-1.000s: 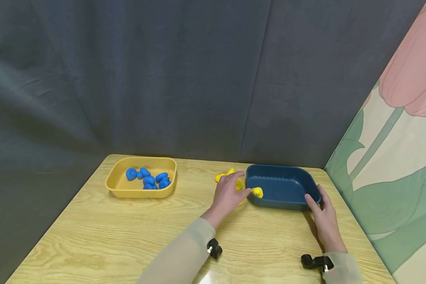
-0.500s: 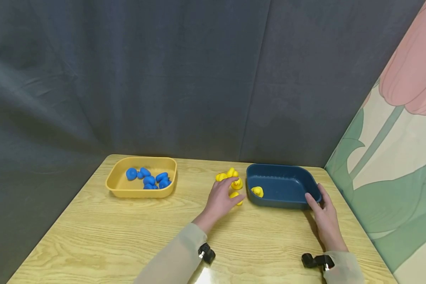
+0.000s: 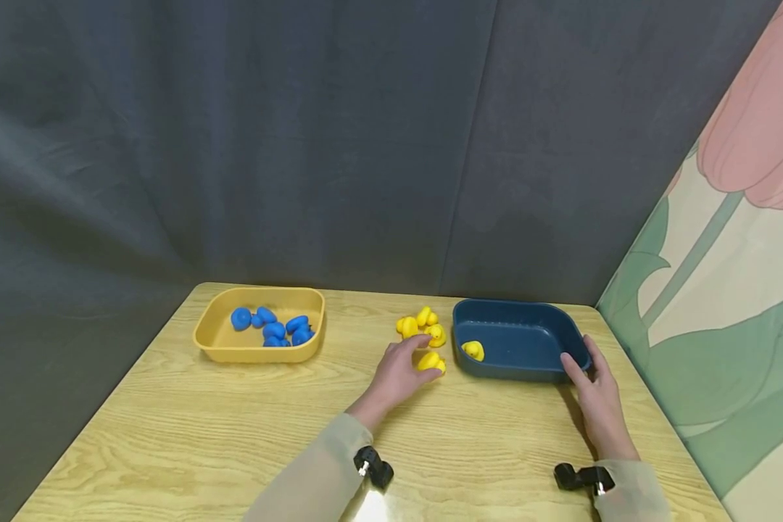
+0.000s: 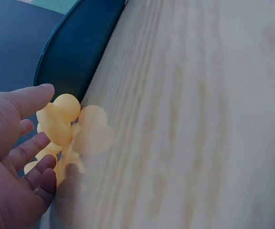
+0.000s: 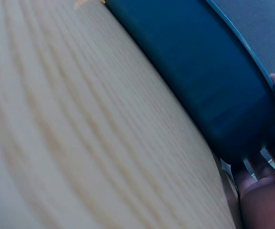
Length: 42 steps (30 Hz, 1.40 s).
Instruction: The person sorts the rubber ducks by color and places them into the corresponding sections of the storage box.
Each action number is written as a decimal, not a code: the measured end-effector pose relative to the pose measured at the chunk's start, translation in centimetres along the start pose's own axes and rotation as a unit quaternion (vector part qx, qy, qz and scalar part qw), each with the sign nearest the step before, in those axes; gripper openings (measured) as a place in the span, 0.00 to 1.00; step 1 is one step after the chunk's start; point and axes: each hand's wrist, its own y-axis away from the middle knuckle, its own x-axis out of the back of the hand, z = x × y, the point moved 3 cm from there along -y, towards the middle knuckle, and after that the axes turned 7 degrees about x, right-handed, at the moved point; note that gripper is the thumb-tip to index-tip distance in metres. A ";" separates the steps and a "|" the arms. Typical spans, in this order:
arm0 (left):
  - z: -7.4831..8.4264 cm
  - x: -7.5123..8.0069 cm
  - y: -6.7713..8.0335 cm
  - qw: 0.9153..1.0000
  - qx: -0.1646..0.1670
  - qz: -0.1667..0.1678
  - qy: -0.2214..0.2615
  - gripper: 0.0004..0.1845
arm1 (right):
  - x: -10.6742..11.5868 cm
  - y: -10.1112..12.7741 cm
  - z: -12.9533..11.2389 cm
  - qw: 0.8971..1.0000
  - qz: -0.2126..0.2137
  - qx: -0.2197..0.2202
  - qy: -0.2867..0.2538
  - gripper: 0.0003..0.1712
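In the head view my left hand reaches around a yellow toy duck on the table. Thumb and fingers are spread on either side of it, with a gap showing in the left wrist view, where the duck stands by the thumb tip. Just behind lie several more yellow ducks. My right hand grips the right end of a dark blue tub, thumb over the rim and fingers around the outside. One yellow duck sits in the tub's left front corner.
A yellow tub holding several blue toys stands at the back left of the wooden table. A dark curtain hangs behind, and a flower-patterned panel borders the right side.
My left hand has drawn back leftward from the dark blue tub's left rim and come around the nearest duck on the table. My right hand keeps its place on the tub.
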 end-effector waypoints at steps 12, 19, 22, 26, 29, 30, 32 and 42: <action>-0.7 0.1 0.2 1.000 -0.001 -0.006 0.016 0.28 | -0.1 -0.3 -0.4 1.000 -0.001 -0.015 -0.002 0.50; -0.8 -0.1 0.1 1.000 0.001 -0.006 0.012 0.26 | 0.0 -0.3 -0.2 1.000 0.003 -0.017 -0.003 0.49; -0.9 -0.1 0.1 1.000 0.003 -0.006 0.009 0.25 | 0.0 -0.3 0.0 1.000 0.005 -0.020 -0.004 0.49; -1.0 -0.1 0.2 1.000 0.000 -0.007 0.013 0.24 | 0.0 -0.3 0.1 1.000 0.005 -0.022 -0.002 0.50; -1.2 -0.1 0.2 1.000 -0.007 -0.006 0.021 0.24 | 0.0 -0.2 0.1 1.000 0.002 -0.016 -0.002 0.50; -1.2 -0.1 0.2 1.000 -0.009 -0.006 0.024 0.24 | 0.0 -0.1 0.1 1.000 0.002 -0.015 -0.002 0.50; -1.3 -0.1 0.2 1.000 -0.010 -0.005 0.028 0.24 | 0.0 -0.1 0.1 1.000 -0.001 -0.013 -0.002 0.50; -1.3 0.0 0.4 0.999 0.001 -0.003 0.039 0.25 | 0.0 -0.1 -0.1 1.000 0.001 -0.019 -0.001 0.49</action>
